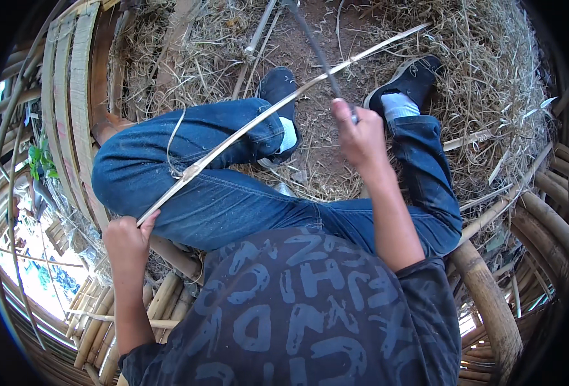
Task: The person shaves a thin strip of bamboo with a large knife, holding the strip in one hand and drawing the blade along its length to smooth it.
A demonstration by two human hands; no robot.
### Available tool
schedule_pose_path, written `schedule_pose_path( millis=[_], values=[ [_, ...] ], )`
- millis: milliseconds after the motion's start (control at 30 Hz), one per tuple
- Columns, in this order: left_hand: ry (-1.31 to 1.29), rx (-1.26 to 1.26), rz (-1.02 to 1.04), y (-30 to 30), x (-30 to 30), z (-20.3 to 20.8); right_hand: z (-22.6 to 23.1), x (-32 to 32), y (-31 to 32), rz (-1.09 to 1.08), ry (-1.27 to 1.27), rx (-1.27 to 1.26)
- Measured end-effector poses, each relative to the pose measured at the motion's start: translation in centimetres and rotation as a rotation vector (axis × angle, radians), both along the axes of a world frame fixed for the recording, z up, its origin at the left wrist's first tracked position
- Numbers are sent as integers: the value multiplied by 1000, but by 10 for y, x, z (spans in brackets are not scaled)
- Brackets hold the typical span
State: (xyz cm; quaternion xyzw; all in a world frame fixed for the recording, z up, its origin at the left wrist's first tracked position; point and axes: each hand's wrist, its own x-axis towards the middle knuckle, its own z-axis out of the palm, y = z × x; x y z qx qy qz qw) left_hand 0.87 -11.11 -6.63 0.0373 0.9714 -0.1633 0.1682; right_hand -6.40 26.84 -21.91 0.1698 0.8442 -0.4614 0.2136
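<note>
A long pale bamboo strip (240, 132) slants across my bent left leg, from the lower left up to the far right. Its near end is gripped by my left hand (127, 235), thumb along the strip. My right hand (360, 138) is closed round the handle of a long dark knife (314, 44). The blade points away from me and crosses the strip beyond my feet; whether it touches the strip I cannot tell. A thin curled shaving (175, 140) hangs at a node of the strip over my thigh.
Dry shavings (484, 83) cover much of the earth floor (320, 138), heaped at the far right. At the left stands a slatted wooden panel (72, 96). Thick bamboo poles (487, 296) lie at the lower right, and more poles (162, 302) at the lower left.
</note>
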Motion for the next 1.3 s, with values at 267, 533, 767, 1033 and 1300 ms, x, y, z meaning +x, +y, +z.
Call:
schedule_pose_path(
  millis=[267,533,767,1033,1300],
  values=[
    [0,-20,0,12,-7,5,-50,2,57,-54,-52,185],
    [-63,34,123,9,-6,8,-10,2,5,148,53,173],
    [-46,-59,36,19,-12,10,-82,7,83,-110,-14,152],
    [15,2,82,9,-6,6,-30,0,21,-12,150,80],
    [23,-36,-5,14,-14,6,-88,5,95,-148,38,221]
  ],
)
